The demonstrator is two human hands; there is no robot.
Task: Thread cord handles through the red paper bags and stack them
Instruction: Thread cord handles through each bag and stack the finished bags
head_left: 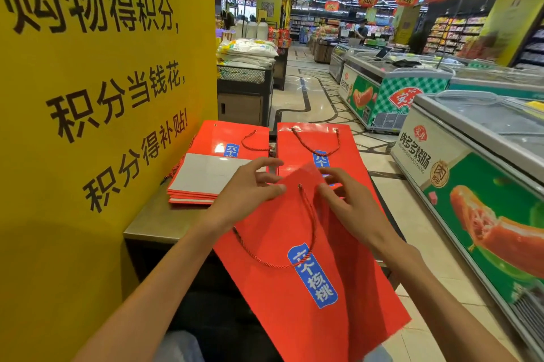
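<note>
Fingers point(266, 189) at red bag's point(294, 288) top edge

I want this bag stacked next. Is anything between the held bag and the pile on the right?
Nothing visible blocks it. The held bag, gripped by the left hand and right hand, already overlaps the right stack, whose top carries only its own cord.

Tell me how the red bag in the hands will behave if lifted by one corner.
The bag is flat, thin paper overhanging the counter, so it is probably light and would likely flex. Its glossy face may slip. The cord hangs loose, so it would likely dangle.
</note>
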